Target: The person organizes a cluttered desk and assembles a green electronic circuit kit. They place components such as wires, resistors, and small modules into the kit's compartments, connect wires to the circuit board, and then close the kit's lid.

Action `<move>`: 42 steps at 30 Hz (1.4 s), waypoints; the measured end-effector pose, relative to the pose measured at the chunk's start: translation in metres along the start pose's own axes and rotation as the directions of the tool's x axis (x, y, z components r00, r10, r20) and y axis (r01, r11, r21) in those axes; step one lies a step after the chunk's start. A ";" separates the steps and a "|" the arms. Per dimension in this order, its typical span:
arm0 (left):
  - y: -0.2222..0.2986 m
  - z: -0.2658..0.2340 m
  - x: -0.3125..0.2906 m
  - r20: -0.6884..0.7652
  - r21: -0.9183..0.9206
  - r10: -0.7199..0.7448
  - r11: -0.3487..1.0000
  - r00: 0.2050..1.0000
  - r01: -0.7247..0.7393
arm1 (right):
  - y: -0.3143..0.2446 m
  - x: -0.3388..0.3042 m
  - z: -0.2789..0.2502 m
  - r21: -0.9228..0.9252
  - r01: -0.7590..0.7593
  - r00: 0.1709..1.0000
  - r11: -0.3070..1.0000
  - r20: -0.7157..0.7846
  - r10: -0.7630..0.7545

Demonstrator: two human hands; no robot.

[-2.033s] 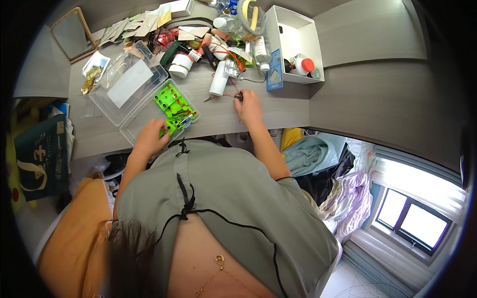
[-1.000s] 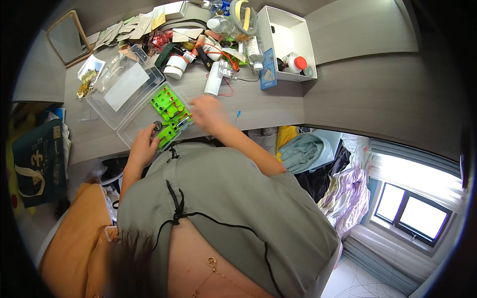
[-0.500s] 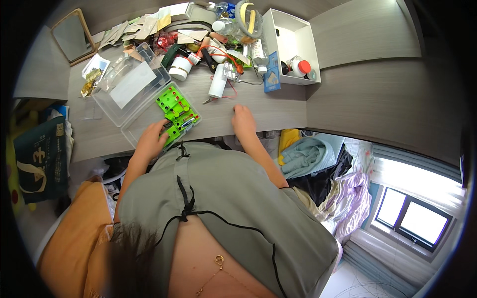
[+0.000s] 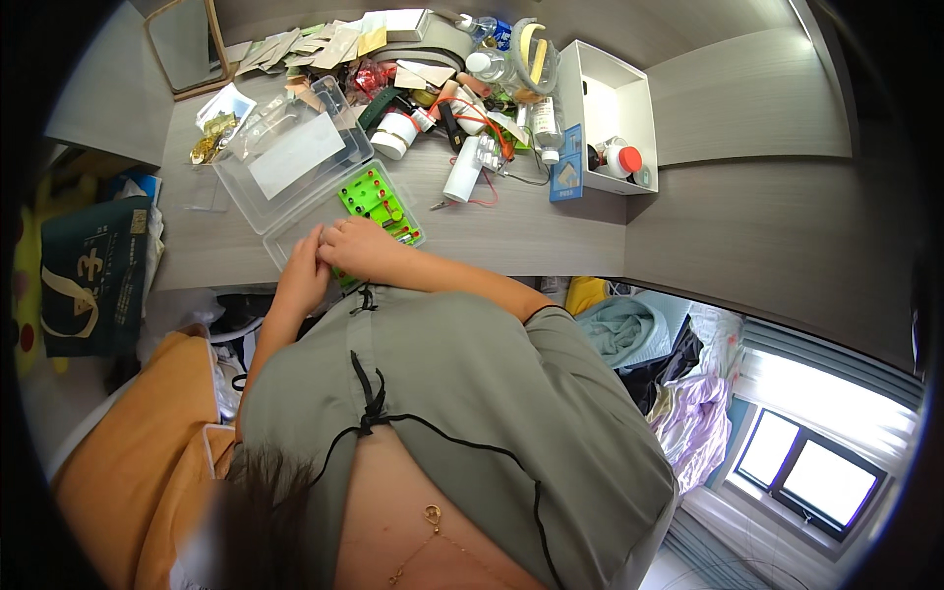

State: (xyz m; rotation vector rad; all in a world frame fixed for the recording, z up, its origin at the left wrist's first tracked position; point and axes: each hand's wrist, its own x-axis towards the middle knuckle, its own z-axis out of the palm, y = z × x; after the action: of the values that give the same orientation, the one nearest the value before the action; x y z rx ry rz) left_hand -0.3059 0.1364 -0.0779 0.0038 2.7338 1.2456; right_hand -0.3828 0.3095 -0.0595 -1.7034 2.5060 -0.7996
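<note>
My left hand [image 4: 303,273] and my right hand [image 4: 362,248] meet at the near left corner of a green plastic tray [image 4: 366,187]. The fingers of both are closed and their tips come together; whatever is between them is hidden. The tray has red and black knobs and small parts on it. It sits in the base of a clear plastic case [image 4: 278,239], partly covered by my right hand and forearm. The case's clear lid [image 4: 239,192] lies folded back to the far left, with a white paper sheet [image 4: 297,155] on it.
Beyond the case lie a white jar [image 4: 395,135], a white cylinder [image 4: 462,177] with a red wire, and a pile of bottles and cards. An open white box [image 4: 647,123] with a red-capped jar stands far right. A framed mirror [image 4: 185,47] leans far left.
My right hand has moved left from the bare desk to join my left hand at the green tray. The whole view has shifted slightly.
</note>
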 end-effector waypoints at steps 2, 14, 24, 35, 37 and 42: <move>-0.001 0.000 -0.002 0.049 0.023 -0.028 0.999 0.998 0.027 | 0.003 -0.004 0.003 0.023 -0.046 0.998 0.999 0.053 0.044; 0.010 0.005 -0.003 0.222 0.044 0.042 0.998 0.974 -0.053 | 0.081 -0.090 -0.073 -0.095 -0.929 0.370 0.358 -0.197 0.908; 0.022 0.002 0.005 0.263 0.093 0.001 0.995 0.965 -0.027 | 0.124 -0.098 -0.068 0.327 -0.898 0.255 0.295 -0.158 0.954; 0.020 0.009 0.003 0.223 0.091 -0.003 0.996 0.975 -0.018 | 0.078 -0.148 -0.158 0.962 -0.124 0.323 0.242 -0.192 0.927; 0.023 0.010 0.003 0.219 0.084 -0.012 0.996 0.976 -0.006 | 0.089 -0.166 -0.187 0.867 -0.013 0.252 0.498 -0.479 0.841; 0.024 0.011 0.001 0.191 0.063 -0.073 0.996 0.979 0.062 | 0.142 -0.184 -0.270 0.601 -0.331 0.045 0.727 -0.760 0.648</move>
State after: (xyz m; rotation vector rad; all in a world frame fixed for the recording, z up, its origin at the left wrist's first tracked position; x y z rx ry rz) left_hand -0.3069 0.1604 -0.0674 0.0357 2.5787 1.0878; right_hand -0.5073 0.6183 0.0675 0.1706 2.8897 -2.4395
